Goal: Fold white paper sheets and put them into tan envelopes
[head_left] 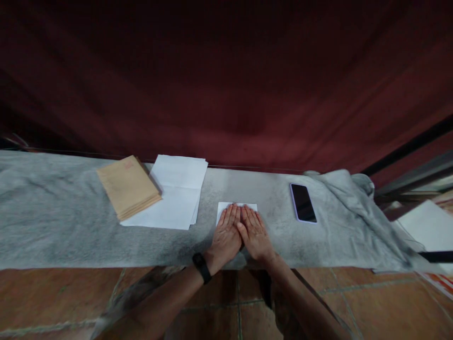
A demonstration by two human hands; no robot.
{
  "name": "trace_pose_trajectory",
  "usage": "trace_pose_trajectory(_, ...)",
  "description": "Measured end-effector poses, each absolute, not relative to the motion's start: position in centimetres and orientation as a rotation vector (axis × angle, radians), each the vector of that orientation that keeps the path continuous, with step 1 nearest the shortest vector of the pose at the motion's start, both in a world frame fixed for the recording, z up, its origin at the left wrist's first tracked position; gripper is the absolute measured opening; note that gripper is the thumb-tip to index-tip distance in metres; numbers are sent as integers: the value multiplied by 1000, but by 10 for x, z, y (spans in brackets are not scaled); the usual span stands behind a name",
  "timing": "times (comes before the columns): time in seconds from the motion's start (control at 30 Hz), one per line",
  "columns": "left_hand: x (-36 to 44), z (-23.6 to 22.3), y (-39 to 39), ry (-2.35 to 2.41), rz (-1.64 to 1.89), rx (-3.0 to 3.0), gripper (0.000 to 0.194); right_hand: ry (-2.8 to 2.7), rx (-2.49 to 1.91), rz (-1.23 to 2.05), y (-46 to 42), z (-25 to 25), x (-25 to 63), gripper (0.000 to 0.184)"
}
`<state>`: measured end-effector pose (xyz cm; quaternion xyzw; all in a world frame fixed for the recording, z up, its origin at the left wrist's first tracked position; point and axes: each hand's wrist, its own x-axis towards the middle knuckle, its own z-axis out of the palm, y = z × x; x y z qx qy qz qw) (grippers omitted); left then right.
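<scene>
A small white sheet of paper [222, 206], which looks folded, lies on the grey cloth in front of me. My left hand [228, 233] rests flat on its left part, fingers stretched out and pointing away from me. Beside it, touching it, my right hand [255, 234] lies flat on the right part, its thumb over the edge of the left hand. Most of the paper is hidden under both hands; its far edge and corners show. A black band [202, 267] is around my left wrist.
Left of my hands is a stack of white paper sheets [173, 193], with brown envelopes [129, 186] overlapping it. To the right lies a phone [303, 203] in a purple case. Grey cloth [81, 245] covers the narrow table, bunched at right. A dark red curtain [226, 104] hangs behind.
</scene>
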<state>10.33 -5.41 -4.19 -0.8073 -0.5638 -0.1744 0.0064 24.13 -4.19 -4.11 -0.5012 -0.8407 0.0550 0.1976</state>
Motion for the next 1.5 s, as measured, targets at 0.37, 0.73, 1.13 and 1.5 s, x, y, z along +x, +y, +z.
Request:
trace_pose_trajectory(0.37,75,-36,-47,-1912,-414,-2358,67,-2360,-1469,-72,-36,-47,259,60)
trace_pose_trajectory(0.73,62,-31,-48,-1956,-407,-2335,74,-2346,-1510,-137,-36,-47,278,63)
trace_pose_trajectory(1.13,64,-28,-47,-1980,-335,-2327,76,-2277,-1478,-177,-39,-44,275,66)
trace_pose_trajectory(1.5,64,-26,-46,-1964,-336,-2315,73,-2401,-1364,-87,-55,-44,262,60)
